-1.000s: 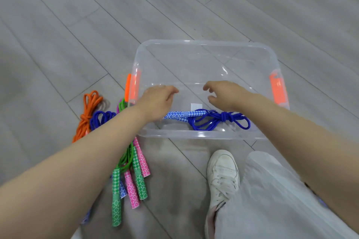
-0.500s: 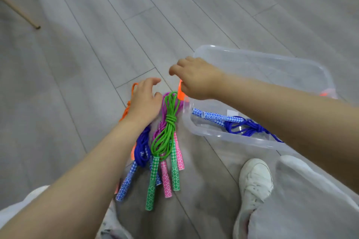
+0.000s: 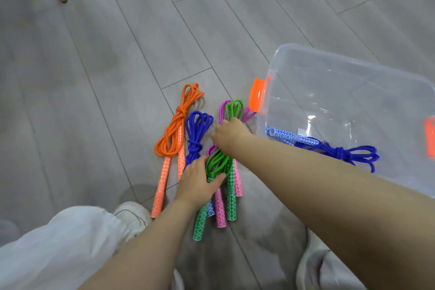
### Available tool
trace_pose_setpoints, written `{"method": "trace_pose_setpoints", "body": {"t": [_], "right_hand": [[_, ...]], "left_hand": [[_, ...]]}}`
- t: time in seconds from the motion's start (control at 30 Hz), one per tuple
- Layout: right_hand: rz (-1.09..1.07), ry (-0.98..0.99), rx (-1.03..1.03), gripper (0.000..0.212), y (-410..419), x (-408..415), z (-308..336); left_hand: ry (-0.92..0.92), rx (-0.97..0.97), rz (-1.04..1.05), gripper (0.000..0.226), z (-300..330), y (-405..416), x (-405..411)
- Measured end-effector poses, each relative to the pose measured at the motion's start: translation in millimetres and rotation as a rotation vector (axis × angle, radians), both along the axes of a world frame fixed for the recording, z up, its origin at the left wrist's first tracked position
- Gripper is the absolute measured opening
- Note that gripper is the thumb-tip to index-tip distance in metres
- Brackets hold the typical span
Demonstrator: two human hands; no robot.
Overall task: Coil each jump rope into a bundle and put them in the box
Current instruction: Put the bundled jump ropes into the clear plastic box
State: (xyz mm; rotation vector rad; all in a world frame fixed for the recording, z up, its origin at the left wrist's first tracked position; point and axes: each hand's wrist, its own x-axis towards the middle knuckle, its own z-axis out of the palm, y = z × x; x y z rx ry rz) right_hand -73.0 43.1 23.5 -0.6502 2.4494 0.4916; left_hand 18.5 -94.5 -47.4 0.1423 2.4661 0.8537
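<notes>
Under my right hand (image 3: 229, 135) I saw a green rope (image 3: 217, 163) over a pink one (image 3: 223, 110), handles diamond-patterned; left of my left hand (image 3: 196, 183), an orange rope (image 3: 175, 132); between them, blue (image 3: 196, 129).

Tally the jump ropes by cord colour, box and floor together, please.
Orange rope: 1, on the floor
Blue ropes: 2, one on the floor, one in the box
Green rope: 1, under both hands
Pink rope: 1, beneath the green one
Total: 5
</notes>
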Motion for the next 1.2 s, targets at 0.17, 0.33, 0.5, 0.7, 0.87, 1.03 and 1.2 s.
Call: {"method": "trace_pose_setpoints", "body": {"t": [0.17, 0.33, 0.5, 0.7, 0.87, 1.03, 1.2], "right_hand": [[0.063, 0.015, 0.126, 0.038, 12.0, 3.4, -14.3], [0.14, 0.098, 0.224, 0.037, 11.1, 6.4, -18.5], [0.241, 0.087, 0.351, 0.039, 17.0, 6.5, -18.0], [0.323, 0.107, 0.172, 0.032, 6.9, 10.5, 18.9], [0.536, 0.279, 0.007, 0.026, -6.4, 9.3, 72.5], [0.463, 0.356, -0.023, 0.031, -1.2, 14.6, 132.3], [0.307, 0.494, -0.058, 0.043, 34.6, 31.9, 200.4]], "left_hand": [[0.08, -0.288, -0.071, 0.088, -7.5, 7.5, 9.9], [0.117, -0.374, -0.027, 0.063, -6.9, 19.7, 14.4], [0.113, -0.302, 0.001, 0.032, -8.5, 11.1, 11.2], [0.028, -0.178, 0.043, 0.035, 2.3, -4.3, 9.7], [-0.186, 0.218, 0.291, 0.057, 34.8, -14.2, 13.7], [-0.123, 0.367, 0.328, 0.044, 84.7, -6.8, 5.5], [-0.116, 0.408, 0.292, 0.045, 149.3, 16.8, -4.6]]}}
